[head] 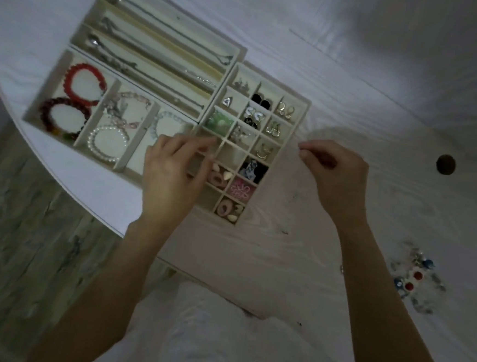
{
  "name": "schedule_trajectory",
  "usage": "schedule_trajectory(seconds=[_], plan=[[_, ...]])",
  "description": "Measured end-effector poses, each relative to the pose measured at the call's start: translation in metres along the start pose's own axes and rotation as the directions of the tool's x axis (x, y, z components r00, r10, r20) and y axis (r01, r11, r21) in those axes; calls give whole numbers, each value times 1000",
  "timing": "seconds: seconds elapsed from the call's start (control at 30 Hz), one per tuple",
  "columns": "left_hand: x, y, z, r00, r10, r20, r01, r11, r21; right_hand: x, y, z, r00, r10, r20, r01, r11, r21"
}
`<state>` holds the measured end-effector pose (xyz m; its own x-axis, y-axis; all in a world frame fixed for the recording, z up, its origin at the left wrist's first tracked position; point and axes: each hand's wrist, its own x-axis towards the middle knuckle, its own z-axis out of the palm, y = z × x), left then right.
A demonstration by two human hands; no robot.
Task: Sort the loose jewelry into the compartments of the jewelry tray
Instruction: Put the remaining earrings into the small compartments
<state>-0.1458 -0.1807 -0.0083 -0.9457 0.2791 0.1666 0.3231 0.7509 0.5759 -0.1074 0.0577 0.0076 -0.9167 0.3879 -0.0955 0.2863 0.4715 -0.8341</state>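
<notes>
The left hand (172,175) reaches forward, fingers loosely bent and spread. The right hand (333,175) hangs level with it, thumb and forefinger pressed together.

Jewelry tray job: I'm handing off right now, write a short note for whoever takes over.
Left hand: fingers at the small-grid tray, over its left column; whether it holds anything cannot be told.
Right hand: above the table right of that tray, fingertips pinched together; any piece between them is too small to see.
Done: necklaces in the long-slot tray, bracelets in the bracelet tray, many earring cells filled.
Left: loose jewelry pile on the table at right; several grid cells look empty.
</notes>
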Motion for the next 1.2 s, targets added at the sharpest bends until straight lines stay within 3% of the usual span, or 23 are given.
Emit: schedule_trajectory(seconds=[0.17,0.3,0.47,0.8,1.0,1.2], plan=[[-9,-34,-10,989,-145,-24,146,989,20,23,-39,34,982,-89,165,84,996,42],[-15,-43,-7,989,-145,-9,145,989,12,16,-46,63,942,-175,286,219,967,-130],[-15,-42,-5,985,-172,-22,171,984,-53,1,-34,82,945,-244,218,313,871,-379],[-15,-43,-6,987,-159,-19,158,987,-39,-5,-27,73,964,-252,81,263,880,-395],[-15,-43,-7,989,-149,-13,149,988,-43,2,-27,79,907,-346,241,419,801,-428],[-15,-44,-8,989,-145,-6,144,988,-56,8,-26,80,866,-335,372,481,762,-433]])
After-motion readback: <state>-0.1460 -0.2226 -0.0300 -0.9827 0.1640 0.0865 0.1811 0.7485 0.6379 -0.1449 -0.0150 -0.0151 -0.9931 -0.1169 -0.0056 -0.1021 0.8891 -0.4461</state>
